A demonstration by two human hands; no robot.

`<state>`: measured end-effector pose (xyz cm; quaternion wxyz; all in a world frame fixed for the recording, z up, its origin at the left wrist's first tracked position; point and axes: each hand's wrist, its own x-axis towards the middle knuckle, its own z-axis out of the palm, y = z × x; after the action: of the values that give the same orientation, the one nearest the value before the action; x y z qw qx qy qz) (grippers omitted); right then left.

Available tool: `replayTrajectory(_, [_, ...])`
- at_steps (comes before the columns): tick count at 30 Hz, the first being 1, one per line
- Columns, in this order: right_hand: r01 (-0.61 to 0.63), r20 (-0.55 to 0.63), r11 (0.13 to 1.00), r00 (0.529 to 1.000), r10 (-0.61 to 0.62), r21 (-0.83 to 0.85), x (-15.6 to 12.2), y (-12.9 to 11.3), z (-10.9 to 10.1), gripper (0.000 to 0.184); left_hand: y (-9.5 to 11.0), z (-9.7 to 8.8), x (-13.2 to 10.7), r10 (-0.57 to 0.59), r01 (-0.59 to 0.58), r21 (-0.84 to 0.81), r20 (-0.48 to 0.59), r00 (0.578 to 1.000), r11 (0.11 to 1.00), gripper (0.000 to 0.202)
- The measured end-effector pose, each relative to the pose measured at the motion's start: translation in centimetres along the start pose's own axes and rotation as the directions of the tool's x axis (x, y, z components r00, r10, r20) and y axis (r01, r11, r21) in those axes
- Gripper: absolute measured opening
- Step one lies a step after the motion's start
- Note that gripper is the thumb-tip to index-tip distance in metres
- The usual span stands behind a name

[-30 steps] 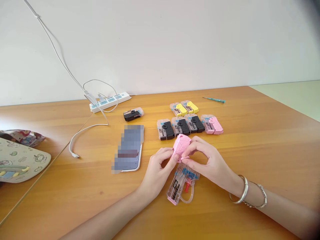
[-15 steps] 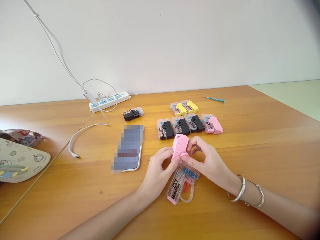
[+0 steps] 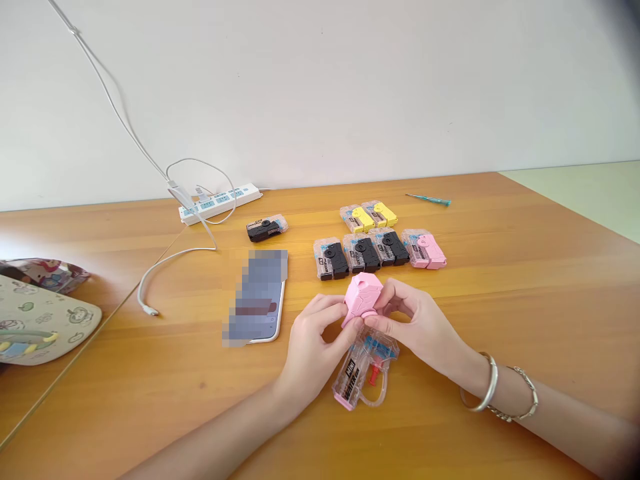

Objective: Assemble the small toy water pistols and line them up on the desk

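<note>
A mini water gun with a pink casing is between my two hands in the middle of the desk. Its clear body, printed "MINI WATER GUN", extends toward me below the pink part, with a red trigger and a blue piece inside. My left hand pinches the casing's left side between thumb and fingers. On the other side, the thumb and fingers of my right hand grip it near the round pivot. Whether the clear body rests on the desk, I cannot tell.
Behind my hands lie black folded water guns, a pink one and two yellow ones. Another black one sits farther left, above a phone. A screwdriver, a power strip and a patterned bag are also there.
The pink casing has tilted so that more of its end face shows. My right hand has shifted slightly to the right and down; my left hand stays nearly in place.
</note>
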<state>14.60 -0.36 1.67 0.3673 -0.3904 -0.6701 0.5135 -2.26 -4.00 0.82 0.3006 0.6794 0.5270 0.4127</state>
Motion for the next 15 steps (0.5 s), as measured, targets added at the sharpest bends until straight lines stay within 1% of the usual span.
replayTrajectory(4, [-0.007, 0.017, 0.999, 1.0, 0.007, 0.031, -0.1, 0.1, 0.2, 0.025, 0.0, 0.0, 0.0, 0.031, -0.03, 0.021, -0.019, 0.999, 0.999, 0.015])
replayTrajectory(8, [0.022, 0.018, 1.0, 1.0, -0.022, 0.008, -0.2, 0.3, 0.3, 0.015, 0.1, 0.0, 0.0, 0.026, -0.025, 0.048, -0.017, 1.0, 0.999, 0.015])
replayTrajectory(9, [0.023, 0.027, 1.0, 0.999, -0.024, 0.011, -0.1, 0.3, 0.2, 0.016, 0.1, 0.1, 0.0, 0.034, -0.033, 0.063, -0.014, 0.999, 0.997, 0.015])
replayTrajectory(11, [0.021, 0.061, 1.0, 0.998, -0.022, 0.019, 0.1, 0.4, 0.0, 0.024, 0.2, 0.1, 0.0, 0.074, -0.074, 0.102, 0.001, 0.997, 0.992, 0.015])
replayTrajectory(12, [0.024, 0.079, 1.0, 0.997, -0.025, 0.011, 0.2, 0.4, -0.2, 0.025, 0.2, 0.1, -0.1, 0.1, -0.101, 0.119, 0.015, 0.995, 0.988, 0.016])
replayTrajectory(15, [0.078, 0.086, 0.993, 0.994, -0.07, -0.089, 0.6, 0.1, -1.0, 0.014, 0.3, 0.0, -0.1, 0.146, -0.155, 0.148, 0.068, 0.987, 0.977, 0.011])
